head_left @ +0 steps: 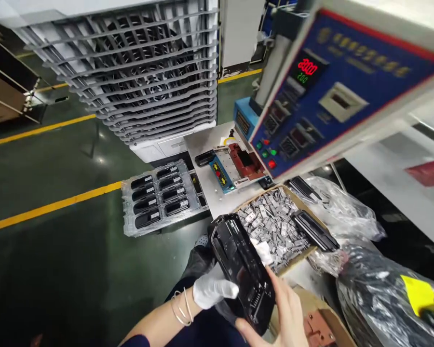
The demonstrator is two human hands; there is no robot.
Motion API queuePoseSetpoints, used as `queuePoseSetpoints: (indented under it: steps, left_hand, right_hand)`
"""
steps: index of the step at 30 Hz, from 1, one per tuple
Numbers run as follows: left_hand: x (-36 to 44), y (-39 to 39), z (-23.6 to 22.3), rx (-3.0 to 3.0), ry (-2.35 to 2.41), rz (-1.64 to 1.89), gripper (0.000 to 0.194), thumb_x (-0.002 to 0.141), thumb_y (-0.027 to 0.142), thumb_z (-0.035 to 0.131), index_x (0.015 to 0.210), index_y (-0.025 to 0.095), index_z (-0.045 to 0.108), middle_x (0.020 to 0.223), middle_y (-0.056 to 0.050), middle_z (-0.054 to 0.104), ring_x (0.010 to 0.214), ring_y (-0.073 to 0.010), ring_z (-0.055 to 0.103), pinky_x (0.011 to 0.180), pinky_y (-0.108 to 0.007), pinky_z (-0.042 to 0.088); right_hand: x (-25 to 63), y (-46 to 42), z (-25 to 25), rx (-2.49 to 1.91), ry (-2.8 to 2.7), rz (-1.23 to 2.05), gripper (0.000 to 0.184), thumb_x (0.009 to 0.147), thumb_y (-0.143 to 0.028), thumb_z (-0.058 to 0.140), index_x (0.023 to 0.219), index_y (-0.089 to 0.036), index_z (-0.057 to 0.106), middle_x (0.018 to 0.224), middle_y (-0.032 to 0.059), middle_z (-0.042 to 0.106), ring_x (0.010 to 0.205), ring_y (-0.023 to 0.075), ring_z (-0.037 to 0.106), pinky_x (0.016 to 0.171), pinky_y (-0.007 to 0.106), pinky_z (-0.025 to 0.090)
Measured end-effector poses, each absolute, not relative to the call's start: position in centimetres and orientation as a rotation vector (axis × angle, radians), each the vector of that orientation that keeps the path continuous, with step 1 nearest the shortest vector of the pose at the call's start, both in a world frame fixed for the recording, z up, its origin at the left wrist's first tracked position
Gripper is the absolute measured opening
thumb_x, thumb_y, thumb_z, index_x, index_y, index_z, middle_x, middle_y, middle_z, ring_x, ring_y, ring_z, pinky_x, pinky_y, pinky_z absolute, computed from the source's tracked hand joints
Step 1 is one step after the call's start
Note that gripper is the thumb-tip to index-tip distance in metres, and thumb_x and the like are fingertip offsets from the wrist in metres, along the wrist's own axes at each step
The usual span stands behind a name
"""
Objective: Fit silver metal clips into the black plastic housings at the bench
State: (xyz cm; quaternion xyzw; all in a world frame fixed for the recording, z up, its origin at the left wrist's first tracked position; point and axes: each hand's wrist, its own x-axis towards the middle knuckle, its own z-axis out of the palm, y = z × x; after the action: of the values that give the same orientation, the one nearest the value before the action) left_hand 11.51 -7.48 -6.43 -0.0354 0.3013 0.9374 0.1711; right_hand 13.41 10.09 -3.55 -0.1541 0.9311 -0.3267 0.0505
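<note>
The right hand is cut off by the bottom edge, its palm hidden behind the black plastic housing. The left hand wears a white glove, and its fingertips disappear behind that housing. Yellow lettering on the blue control panel at far right is too blurred to read. The small grey metal parts in the cardboard box are too small to tell apart. The reddish block is cut off below.
</note>
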Motion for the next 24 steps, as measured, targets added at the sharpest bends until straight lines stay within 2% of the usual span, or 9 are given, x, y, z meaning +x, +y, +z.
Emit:
queuePoseSetpoints:
  steps: [4,7,8,10,12,14,16,20,24]
  left_hand:
    - [6.1,-11.4,-11.0,-0.063,0.818,2.591,0.104,0.052,0.065,0.096,0.14,0.019,0.066,0.136,-0.016,0.071,0.141,-0.045,0.056,0.124,-0.058,0.04]
    - [2.1,-14.8,-15.4,-0.036,0.834,2.484,0.128,0.04,0.058,0.104,0.154,0.027,0.054,0.161,-0.011,0.054,0.158,-0.0436,0.033,0.135,-0.058,0.015]
    - [1.0,-16.2,-16.5,-0.064,0.867,2.444,0.132,0.042,0.056,0.104,0.159,0.03,0.048,0.169,-0.009,0.043,0.163,-0.0412,0.023,0.136,-0.056,0.007]
    - [-0.7,-19.5,-18.2,-0.192,1.0,2.347,0.132,0.059,0.054,0.098,0.168,0.029,0.03,0.18,-0.008,0.016,0.168,-0.0341,0.004,0.136,-0.05,-0.004]
    - [-2.5,-22.9,-19.1,-0.397,1.296,2.216,0.13,0.071,0.061,0.088,0.172,0.023,0.015,0.181,-0.01,0.003,0.168,-0.0289,0.0,0.137,-0.046,0.002]
    - [-4.9,-25.8,-19.8,-0.531,1.474,2.168,0.122,0.082,0.057,0.079,0.173,0.027,0.003,0.181,-0.004,-0.004,0.168,-0.0242,-0.002,0.138,-0.042,0.002]
    - [-7.9,-27.8,-20.9,-0.61,1.734,2.081,0.113,0.087,0.053,0.072,0.173,0.025,0.004,0.181,-0.001,-0.003,0.168,-0.0225,0.0,0.138,-0.04,0.007]
    - [-14.6,-29.4,-23.9,-0.562,2.171,1.872,0.11,0.082,0.039,0.061,0.171,0.009,0.004,0.181,-0.006,-0.001,0.168,-0.0207,0.001,0.137,-0.035,0.002]
    - [-19.4,-29.7,-26.2,-0.542,2.329,1.758,0.113,0.073,0.032,0.057,0.17,0.003,0.007,0.181,-0.01,0.003,0.168,-0.0227,0.004,0.136,-0.035,0.001]
  right_hand:
    - [8.0,7.5,-7.0,-0.539,2.97,-0.934,0.077,0.093,-0.066,0.065,0.151,-0.021,0.043,0.124,0.0166,0.059,0.114,0.0416,0.06,0.096,0.057,0.052]
    - [2.8,6.7,-10.4,-0.459,3.166,-0.822,0.075,0.096,-0.077,0.054,0.141,-0.017,0.05,0.111,0.0157,0.059,0.102,0.0405,0.058,0.089,0.057,0.05]
    - [0.7,6.7,-11.6,-0.434,3.222,-0.769,0.08,0.094,-0.082,0.051,0.137,-0.014,0.053,0.108,0.0166,0.059,0.098,0.0407,0.057,0.088,0.059,0.05]
    - [-3.5,7.0,-13.8,-0.365,3.297,-0.661,0.097,0.088,-0.092,0.047,0.131,-0.005,0.058,0.099,0.0188,0.059,0.093,0.0411,0.057,0.087,0.062,0.048]
    - [-7.6,7.3,-15.6,-0.244,3.327,-0.575,0.117,0.081,-0.102,0.04,0.129,0.003,0.06,0.097,0.0214,0.057,0.095,0.0441,0.056,0.091,0.066,0.046]
    - [-11.2,7.4,-16.9,-0.104,3.331,-0.55,0.135,0.07,-0.111,0.035,0.133,0.005,0.059,0.102,0.0243,0.057,0.105,0.0485,0.053,0.097,0.069,0.044]
    - [-14.2,6.9,-17.8,0.006,3.334,-0.565,0.149,0.059,-0.118,0.03,0.138,0.005,0.058,0.11,0.0277,0.055,0.115,0.0517,0.05,0.104,0.071,0.039]
    - [-18.6,4.6,-18.5,0.079,3.301,-0.581,0.165,0.043,-0.123,0.024,0.138,0.008,0.056,0.121,0.0357,0.052,0.123,0.0533,0.047,0.112,0.071,0.033]
    - [-21.7,2.4,-19.1,0.033,3.324,-0.523,0.172,0.04,-0.123,0.012,0.133,0.016,0.056,0.119,0.0399,0.053,0.123,0.0548,0.047,0.11,0.068,0.035]
